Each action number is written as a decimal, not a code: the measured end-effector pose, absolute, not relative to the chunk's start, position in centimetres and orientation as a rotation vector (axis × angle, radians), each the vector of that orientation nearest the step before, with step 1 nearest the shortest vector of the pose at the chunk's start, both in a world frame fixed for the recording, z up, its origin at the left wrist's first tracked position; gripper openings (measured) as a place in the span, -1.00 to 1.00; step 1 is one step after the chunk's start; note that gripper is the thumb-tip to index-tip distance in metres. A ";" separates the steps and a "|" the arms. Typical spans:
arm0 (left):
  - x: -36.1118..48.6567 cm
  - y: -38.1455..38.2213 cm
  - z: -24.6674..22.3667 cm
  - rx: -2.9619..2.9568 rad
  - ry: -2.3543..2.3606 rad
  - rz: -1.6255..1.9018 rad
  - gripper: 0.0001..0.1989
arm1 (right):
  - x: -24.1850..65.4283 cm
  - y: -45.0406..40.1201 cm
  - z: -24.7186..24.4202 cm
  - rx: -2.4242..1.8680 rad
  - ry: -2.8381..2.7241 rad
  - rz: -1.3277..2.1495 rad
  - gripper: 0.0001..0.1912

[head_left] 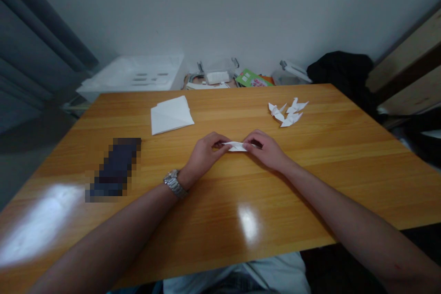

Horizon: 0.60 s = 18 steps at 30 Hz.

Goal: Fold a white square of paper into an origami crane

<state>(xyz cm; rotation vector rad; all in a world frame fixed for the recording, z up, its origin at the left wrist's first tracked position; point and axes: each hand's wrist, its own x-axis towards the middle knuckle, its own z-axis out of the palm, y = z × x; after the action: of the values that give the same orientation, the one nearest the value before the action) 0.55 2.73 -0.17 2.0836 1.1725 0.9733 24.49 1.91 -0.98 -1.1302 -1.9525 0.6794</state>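
A small folded white paper is held between my two hands, low over the middle of the wooden table. My left hand pinches its left end between thumb and fingers. At the right end, my right hand grips it the same way, and its fingers partly hide that end. Beyond my left hand lies a stack of white paper sheets. Several folded white paper birds sit close together past my right hand.
A dark, pixelated flat object lies on the table's left side. Behind the far edge are a white plastic bin, a green booklet, clear containers and a black cloth or bag. A wall stands behind them.
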 end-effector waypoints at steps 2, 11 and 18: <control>0.6 2.8 -0.1 2.050 1.196 0.985 -0.82 | 24.5 1.9 -1.0 -1.132 -1.940 0.662 -0.83; 0.4 2.9 0.4 1.925 1.206 1.009 -0.78 | 24.7 1.9 -0.7 -1.113 -1.935 0.591 -0.85; 0.3 3.2 0.2 1.862 1.192 1.060 -0.78 | 24.9 1.8 -0.5 -1.118 -1.916 0.555 -0.84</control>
<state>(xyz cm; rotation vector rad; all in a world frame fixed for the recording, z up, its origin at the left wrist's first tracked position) 0.32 3.20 0.17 1.8617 1.1917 1.0596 24.85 1.82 -0.49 -1.1182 -1.9162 0.5551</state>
